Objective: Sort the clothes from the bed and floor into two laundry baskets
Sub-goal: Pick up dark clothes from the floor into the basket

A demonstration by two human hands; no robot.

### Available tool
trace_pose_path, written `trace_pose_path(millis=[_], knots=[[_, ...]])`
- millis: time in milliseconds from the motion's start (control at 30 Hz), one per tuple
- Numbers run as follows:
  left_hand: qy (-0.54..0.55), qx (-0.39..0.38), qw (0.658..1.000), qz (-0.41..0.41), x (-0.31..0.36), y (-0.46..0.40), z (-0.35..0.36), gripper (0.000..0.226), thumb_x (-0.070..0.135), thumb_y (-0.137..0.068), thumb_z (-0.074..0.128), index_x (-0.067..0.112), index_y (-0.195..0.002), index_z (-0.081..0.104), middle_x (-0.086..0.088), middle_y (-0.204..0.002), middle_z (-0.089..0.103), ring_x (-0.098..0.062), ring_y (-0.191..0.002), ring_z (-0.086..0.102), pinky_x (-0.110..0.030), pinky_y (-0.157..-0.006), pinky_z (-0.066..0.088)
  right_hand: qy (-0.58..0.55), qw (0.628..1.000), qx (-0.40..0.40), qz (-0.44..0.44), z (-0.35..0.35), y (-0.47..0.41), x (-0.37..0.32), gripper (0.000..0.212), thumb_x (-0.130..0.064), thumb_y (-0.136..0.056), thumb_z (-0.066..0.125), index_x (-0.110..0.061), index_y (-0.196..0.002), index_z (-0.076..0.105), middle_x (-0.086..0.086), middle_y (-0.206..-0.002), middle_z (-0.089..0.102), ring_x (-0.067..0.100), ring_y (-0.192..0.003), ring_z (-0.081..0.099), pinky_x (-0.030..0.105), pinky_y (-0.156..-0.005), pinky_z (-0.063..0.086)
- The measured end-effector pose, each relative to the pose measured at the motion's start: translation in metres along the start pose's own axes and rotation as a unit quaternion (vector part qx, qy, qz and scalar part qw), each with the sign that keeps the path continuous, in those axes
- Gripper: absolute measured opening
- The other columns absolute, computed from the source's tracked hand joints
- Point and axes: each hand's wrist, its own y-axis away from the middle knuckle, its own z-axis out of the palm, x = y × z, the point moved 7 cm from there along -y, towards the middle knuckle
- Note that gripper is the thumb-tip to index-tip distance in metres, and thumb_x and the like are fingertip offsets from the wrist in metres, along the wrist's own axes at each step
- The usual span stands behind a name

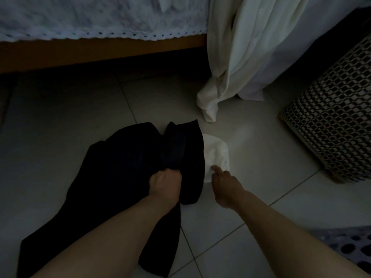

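A black garment (120, 167) lies spread on the pale tiled floor. My left hand (165, 182) grips a bunch of it near its right side, fingers curled into the fabric. A small white garment (215, 153) lies crumpled just right of the black one. My right hand (224, 183) reaches its lower edge, index finger stretched onto the white cloth; the other fingers are hard to make out in the dim light. A dark lattice laundry basket (331, 125) stands at the right. The rim of a blue perforated basket (349, 243) shows at the bottom right.
The bed runs along the top, with a white lace-edged cover (100, 21) over a wooden frame (100, 51). A white sheet or curtain (241, 57) hangs down to the floor near the bed's corner. Bare tiles (60, 117) lie left of the clothes.
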Motion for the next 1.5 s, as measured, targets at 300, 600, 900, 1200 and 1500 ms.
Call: trace_pose_path(millis=[300,600,900,1200,1500], knots=[[0.124,0.086,0.985,-0.086,-0.03,0.019,-0.041,0.027,0.007,-0.09,0.053,0.013,-0.116,0.054,-0.01,-0.116,0.055,-0.022,-0.099,0.056,-0.028,-0.062,0.044,-0.088,0.978,0.184,0.044,-0.046,0.02,-0.005,0.029,-0.003,-0.094,0.042,-0.001,-0.121,0.051,0.013,-0.126,0.053,0.026,-0.111,0.056,0.03,-0.088,0.045],[0.525,0.174,0.815,-0.173,-0.071,0.034,-0.093,0.014,0.021,-0.099,0.042,0.014,-0.1,0.055,-0.006,-0.096,0.059,-0.012,-0.069,0.049,-0.023,-0.055,0.038,-0.324,0.851,0.408,0.07,-0.12,0.069,-0.005,0.019,0.005,-0.084,0.044,-0.01,-0.091,0.053,0.006,-0.087,0.052,0.021,-0.079,0.051,0.027,-0.063,0.032],[0.695,0.185,0.672,-0.176,-0.066,0.049,-0.152,0.021,0.017,-0.099,0.044,0.014,-0.089,0.062,-0.015,-0.107,0.065,-0.032,-0.101,0.062,-0.045,-0.096,0.05,-0.409,0.859,0.273,-0.141,-0.182,0.086,-0.075,0.04,-0.038,-0.081,0.069,0.001,-0.073,0.068,0.012,-0.071,0.067,0.018,-0.067,0.065,0.03,-0.063,0.05],[0.719,0.078,0.667,-0.178,-0.048,0.088,-0.226,0.039,0.029,-0.095,0.053,0.01,-0.129,0.055,-0.012,-0.119,0.063,-0.029,-0.105,0.062,-0.04,-0.095,0.05,-0.394,0.869,0.274,-0.12,-0.251,0.144,-0.075,0.029,-0.034,-0.092,0.057,-0.007,-0.085,0.063,0.001,-0.088,0.048,0.014,-0.079,0.05,0.02,-0.058,0.033],[0.673,0.07,0.721,-0.152,0.005,0.156,-0.351,0.037,0.048,-0.088,0.057,0.015,-0.103,0.066,-0.008,-0.11,0.069,-0.026,-0.102,0.065,-0.042,-0.097,0.051,-0.431,0.855,0.283,-0.057,-0.35,0.254,-0.032,0.041,-0.032,-0.098,0.044,-0.002,-0.072,0.053,0.016,-0.087,0.056,0.027,-0.084,0.052,0.029,-0.07,0.033]])
